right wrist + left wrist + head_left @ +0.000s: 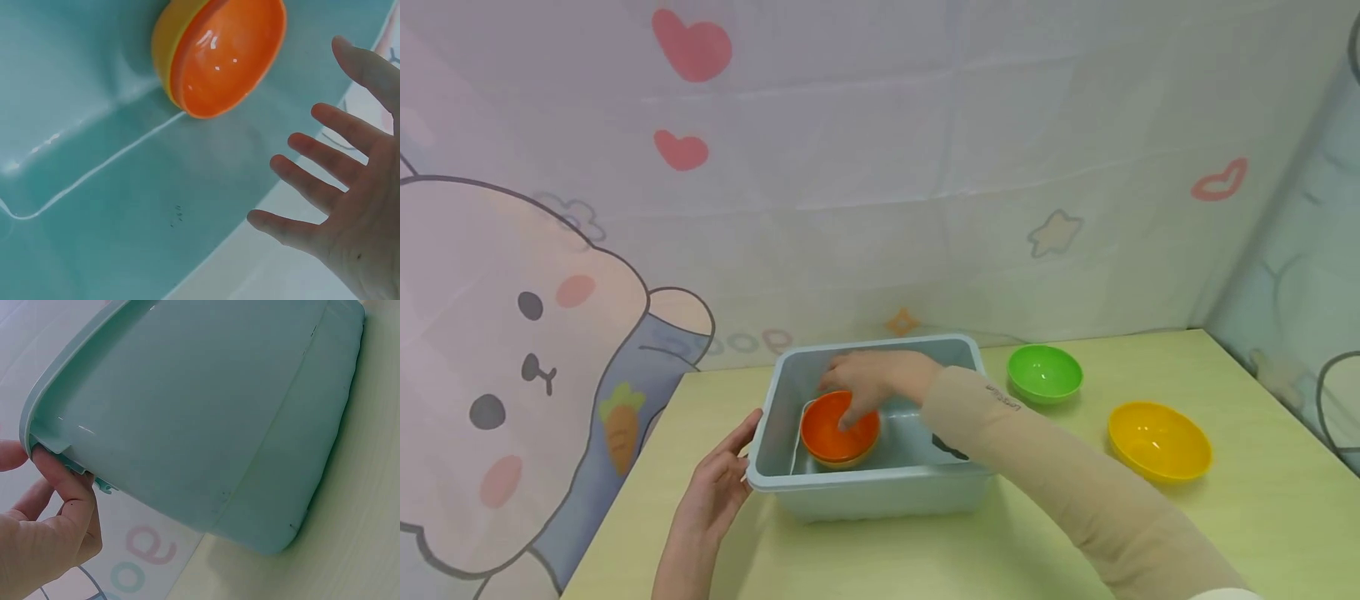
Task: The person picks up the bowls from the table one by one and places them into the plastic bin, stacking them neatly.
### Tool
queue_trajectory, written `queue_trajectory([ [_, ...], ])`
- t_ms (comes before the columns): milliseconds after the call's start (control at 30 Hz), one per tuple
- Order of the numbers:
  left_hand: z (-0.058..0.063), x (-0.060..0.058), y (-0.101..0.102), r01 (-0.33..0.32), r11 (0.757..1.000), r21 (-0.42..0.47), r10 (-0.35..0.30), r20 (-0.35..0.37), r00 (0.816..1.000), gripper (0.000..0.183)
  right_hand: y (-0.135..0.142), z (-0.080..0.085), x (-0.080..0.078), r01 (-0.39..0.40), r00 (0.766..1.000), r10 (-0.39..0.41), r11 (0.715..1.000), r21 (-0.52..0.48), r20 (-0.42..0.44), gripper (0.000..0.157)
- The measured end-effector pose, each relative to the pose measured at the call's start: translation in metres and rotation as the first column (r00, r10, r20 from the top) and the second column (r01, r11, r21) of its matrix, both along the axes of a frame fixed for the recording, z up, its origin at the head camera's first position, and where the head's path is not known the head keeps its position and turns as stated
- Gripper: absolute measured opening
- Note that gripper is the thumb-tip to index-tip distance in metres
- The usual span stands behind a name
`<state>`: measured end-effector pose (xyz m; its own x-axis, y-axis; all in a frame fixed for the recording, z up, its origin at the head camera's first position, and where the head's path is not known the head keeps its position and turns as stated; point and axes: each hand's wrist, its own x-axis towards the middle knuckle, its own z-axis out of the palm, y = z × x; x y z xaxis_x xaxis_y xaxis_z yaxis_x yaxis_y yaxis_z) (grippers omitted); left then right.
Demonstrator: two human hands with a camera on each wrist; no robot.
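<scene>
A pale blue plastic tub (880, 492) stands on the table. My left hand (715, 487) grips its rim at the left end, fingers hooked under the lip in the left wrist view. Inside the tub, toward the left, sits a bowl (831, 429), orange within and yellow on its outer side. Over that bowl reaches my right hand (872, 383), partly covering it in the head view. In the right wrist view its fingers (306, 184) are spread and apart from the bowl, with nothing held.
A green bowl (1045, 375) stands on the table just right of the tub, and a yellow bowl (1159, 443) farther right. Behind the table (1247, 433) hangs a printed cloth (865, 167). A dark patch (949, 448) shows inside the tub beside the right sleeve.
</scene>
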<state>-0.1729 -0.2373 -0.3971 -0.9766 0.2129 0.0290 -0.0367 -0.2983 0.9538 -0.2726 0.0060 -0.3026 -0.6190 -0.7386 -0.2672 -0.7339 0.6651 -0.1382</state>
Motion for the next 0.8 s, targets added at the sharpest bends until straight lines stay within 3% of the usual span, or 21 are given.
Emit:
queue_trajectory([
  [800, -0.002, 0.000, -0.001, 0.038, 0.999, 0.008, -0.038, -0.035, 0.999, 0.060, 0.032, 0.019, 0.023, 0.005, 0.996, -0.004, 1.000, 0.003, -0.089, 0.058],
])
